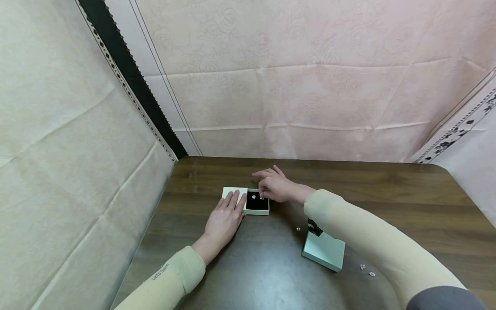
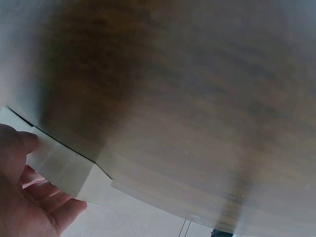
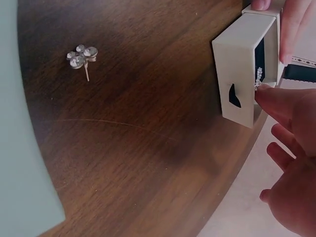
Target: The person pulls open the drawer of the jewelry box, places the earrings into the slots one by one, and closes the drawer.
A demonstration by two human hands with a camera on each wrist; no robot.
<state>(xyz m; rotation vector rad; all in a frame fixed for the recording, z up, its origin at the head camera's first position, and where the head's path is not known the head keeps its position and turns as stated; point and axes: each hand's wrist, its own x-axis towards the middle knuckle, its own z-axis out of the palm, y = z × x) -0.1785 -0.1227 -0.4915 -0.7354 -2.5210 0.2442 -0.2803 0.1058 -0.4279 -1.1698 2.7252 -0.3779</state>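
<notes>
My left hand (image 1: 224,218) holds a small white slide-out jewelry box (image 1: 229,190), thumb on one side and fingers over it. The drawer is pulled out to the right, showing a black pad (image 1: 252,206) with a sparkling stud earring (image 1: 253,196) on it. My right hand (image 1: 278,186) is at the drawer's right part, thumb and index finger pinching another crystal earring (image 3: 258,76) at the pad, while other fingers stretch outward. The right wrist view shows the white drawer front (image 3: 237,64) with a black ribbon pull tab (image 3: 234,96).
A mint-green box lid (image 1: 324,252) lies beneath my right forearm, beside a dark item (image 1: 314,227). A loose flower-shaped stud earring (image 3: 83,57) rests on the wooden table (image 1: 217,275). Two small shiny pieces (image 1: 367,270) lie farther right. Pale cloth hangs behind the table and at its left.
</notes>
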